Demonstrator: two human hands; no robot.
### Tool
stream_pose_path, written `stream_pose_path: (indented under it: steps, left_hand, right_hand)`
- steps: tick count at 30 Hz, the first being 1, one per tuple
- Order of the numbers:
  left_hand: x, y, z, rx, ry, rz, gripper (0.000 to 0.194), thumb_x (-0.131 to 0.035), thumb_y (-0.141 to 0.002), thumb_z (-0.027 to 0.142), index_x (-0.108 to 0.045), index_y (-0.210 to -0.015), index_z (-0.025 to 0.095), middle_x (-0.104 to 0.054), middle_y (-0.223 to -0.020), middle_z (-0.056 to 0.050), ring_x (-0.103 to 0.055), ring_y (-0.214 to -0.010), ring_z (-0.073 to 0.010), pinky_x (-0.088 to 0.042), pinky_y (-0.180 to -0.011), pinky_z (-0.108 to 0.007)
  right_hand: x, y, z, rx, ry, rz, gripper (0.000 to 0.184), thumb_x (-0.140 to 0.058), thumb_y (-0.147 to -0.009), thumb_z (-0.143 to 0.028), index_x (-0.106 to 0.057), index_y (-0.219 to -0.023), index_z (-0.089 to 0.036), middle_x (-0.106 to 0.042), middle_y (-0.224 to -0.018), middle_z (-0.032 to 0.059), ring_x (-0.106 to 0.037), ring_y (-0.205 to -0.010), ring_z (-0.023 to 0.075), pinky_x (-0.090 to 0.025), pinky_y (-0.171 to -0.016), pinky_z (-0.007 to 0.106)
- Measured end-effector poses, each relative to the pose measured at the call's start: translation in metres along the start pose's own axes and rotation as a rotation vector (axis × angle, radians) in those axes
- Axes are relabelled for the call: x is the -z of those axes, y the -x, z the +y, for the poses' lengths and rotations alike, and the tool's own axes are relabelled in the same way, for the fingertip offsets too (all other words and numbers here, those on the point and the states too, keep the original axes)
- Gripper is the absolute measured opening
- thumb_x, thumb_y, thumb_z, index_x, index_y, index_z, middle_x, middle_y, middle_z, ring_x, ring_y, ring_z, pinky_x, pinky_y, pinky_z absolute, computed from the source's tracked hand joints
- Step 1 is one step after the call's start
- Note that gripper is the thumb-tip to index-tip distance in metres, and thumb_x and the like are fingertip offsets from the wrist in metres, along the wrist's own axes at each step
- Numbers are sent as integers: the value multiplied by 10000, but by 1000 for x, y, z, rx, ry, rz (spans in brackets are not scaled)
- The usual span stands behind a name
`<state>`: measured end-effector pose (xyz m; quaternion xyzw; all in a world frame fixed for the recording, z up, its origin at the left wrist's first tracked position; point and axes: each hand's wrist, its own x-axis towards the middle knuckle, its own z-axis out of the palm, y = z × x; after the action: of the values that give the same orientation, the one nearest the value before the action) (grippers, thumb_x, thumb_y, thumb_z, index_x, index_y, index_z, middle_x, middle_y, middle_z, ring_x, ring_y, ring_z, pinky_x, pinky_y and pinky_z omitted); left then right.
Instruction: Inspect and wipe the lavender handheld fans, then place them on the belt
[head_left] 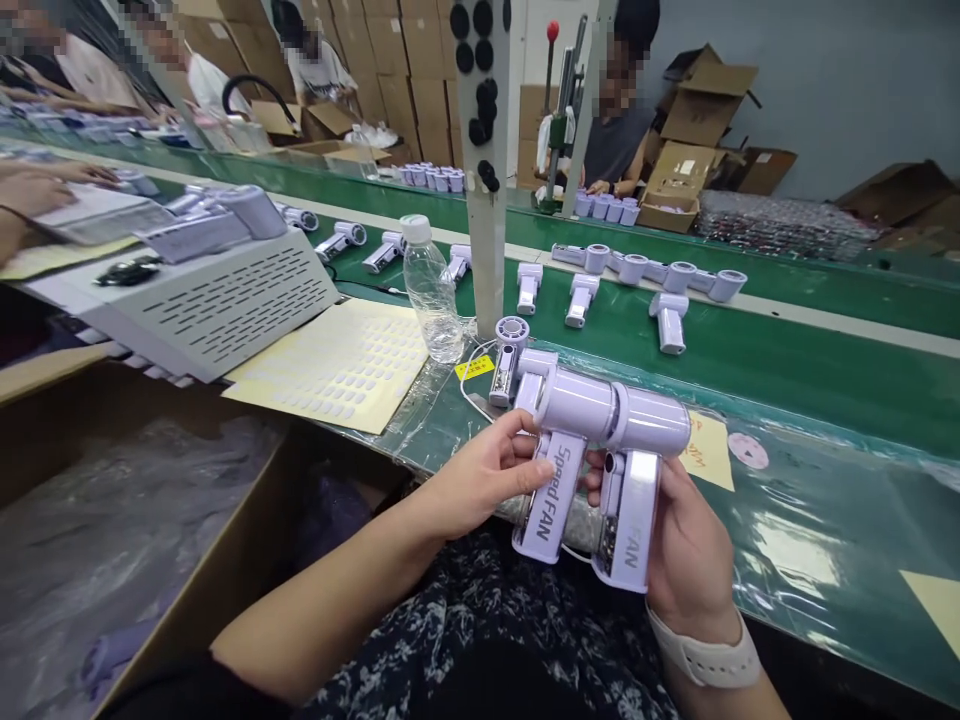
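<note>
My left hand (499, 465) is closed around the handle of a lilac handheld fan (559, 480) marked "Speed FAN". A second lilac fan (637, 510) is gripped by my right hand (686, 530), its handle side open with small inner parts showing. The round heads of the two fans lie end to end, touching or nearly so. Just beyond my left hand, another fan (536, 368) shows partly behind the held ones. Beside it an open-sided fan (506, 370) stands on the bench near a white cable (474, 400).
A clear bottle (435, 290) stands by a metal post (487, 230). Left of it lie a sticker sheet (352, 365) and a grey slotted box (247, 295) bearing fan parts. Several fans lie on the green conveyor (622, 345). An open carton (217, 560) sits below left. Co-workers sit across the line.
</note>
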<state>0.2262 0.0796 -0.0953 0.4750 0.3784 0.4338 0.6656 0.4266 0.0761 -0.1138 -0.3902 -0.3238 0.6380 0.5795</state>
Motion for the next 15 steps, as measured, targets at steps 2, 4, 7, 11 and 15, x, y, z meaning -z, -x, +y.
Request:
stream_pose_path:
  steps: [2,4,7,11,15]
  left_hand:
    - [3,2,3,-164,-249,50,411,-740,-863,362,-572,-1197,191,-740,-1123,-109,-724,-1036,-261,-578,-884,-389]
    - [7,4,4,-491,-543,64,303,-722,-878,294,-606,-1141,197,-745,-1188,-112,-704,-1137,-279,-524,-1035,-453]
    - [12,7,2,-1031,-851,70,184,-602,-971,223,-636,-1152,224,-728,-1295,-101,-616,-1317,-261,-314,-1231,-544]
    - [9,8,-6,-1094,-853,155,196,-571,-983,189,-678,-1124,274,-756,-1252,-51,-651,-1272,-216,-317,-1230,-550]
    - [8,5,-7,-752,-564,149,142,-768,-818,202,-699,-924,266,-794,-1090,-60,-718,-1096,-254,-378,-1172,-552]
  right_hand:
    - [5,3,-5,195,143,-103,352,-687,-939,-403,-647,-1241,-227,-750,-1096,102,-733,-972,298,-630,-791,413]
    - [10,8,-14,431,394,-277,460,-778,-862,-268,-619,-1293,-254,-685,-1280,99,-651,-1187,327,-565,-978,465]
    - [14,15,-28,677,642,-556,694,-779,-797,-93,-527,-1413,-290,-572,-1448,87,-503,-1364,350,-395,-1156,556]
    - [15,20,-26,631,592,-644,832,-743,-868,-109,-356,-1554,-376,-558,-1465,78,-491,-1377,349,-377,-1152,599]
    - [25,13,-19,510,562,-532,860,-817,-847,-147,-378,-1513,-465,-642,-1370,47,-628,-1220,339,-492,-1044,569]
